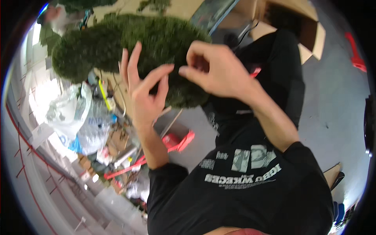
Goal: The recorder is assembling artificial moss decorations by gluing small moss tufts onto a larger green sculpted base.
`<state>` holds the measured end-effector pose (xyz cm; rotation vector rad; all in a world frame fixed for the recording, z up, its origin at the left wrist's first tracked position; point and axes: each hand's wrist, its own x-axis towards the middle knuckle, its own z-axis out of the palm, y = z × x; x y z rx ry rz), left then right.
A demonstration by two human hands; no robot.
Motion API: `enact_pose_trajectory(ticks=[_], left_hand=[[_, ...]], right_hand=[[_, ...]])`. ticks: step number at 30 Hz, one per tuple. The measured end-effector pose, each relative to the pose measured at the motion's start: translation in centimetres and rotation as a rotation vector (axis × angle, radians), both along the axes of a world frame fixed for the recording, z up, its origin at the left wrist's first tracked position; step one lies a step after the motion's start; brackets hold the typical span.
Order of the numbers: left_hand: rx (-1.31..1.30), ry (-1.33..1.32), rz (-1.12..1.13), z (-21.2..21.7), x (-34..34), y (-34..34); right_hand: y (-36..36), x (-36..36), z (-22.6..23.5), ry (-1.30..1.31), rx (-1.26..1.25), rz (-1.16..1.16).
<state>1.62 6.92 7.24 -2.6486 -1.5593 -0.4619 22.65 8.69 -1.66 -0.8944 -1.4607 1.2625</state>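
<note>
A large, rounded green mossy form (164, 35) with a shaggy, grass-like surface fills the upper left, partly behind my hands. My left hand (144, 96) is raised in front of it, thumb and forefinger brought together, the other fingers stretched upward. Facing it from the right, my right hand (225, 72) has its fingers curled and its thumb pointing toward the left fingertips. A small gap separates the two hands. Whatever they pinch, if anything, is too small to make out.
An open cardboard box (313, 37) stands at the upper right, with a red tool (355, 55) on the grey floor beyond it. Plastic bags (80, 121) and mixed clutter lie at left. Below my left hand is a red object (178, 141). Another person (58, 17) shows at the upper left.
</note>
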Motion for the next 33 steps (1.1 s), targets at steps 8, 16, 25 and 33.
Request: enact_pose_trajectory(ticks=[8, 16, 25, 33], left_hand=[[-0.038, -0.050, 0.024, 0.7, 0.7, 0.1], [-0.040, -0.058, 0.039, 0.7, 0.5, 0.2], [-0.063, -0.053, 0.067, 0.7, 0.0, 0.6], [-0.068, -0.065, 0.053, 0.6, -0.4, 0.8]], right_hand=[[8.7, 7.7, -1.0, 0.181, -0.125, -0.285], [24.8, 14.2, -3.8, -0.357, 0.007, -0.641], [44.9, 9.9, -4.3, -0.115, 0.314, -0.238], [48.1, 6.3, 0.0, 0.336, 0.521, -0.167]])
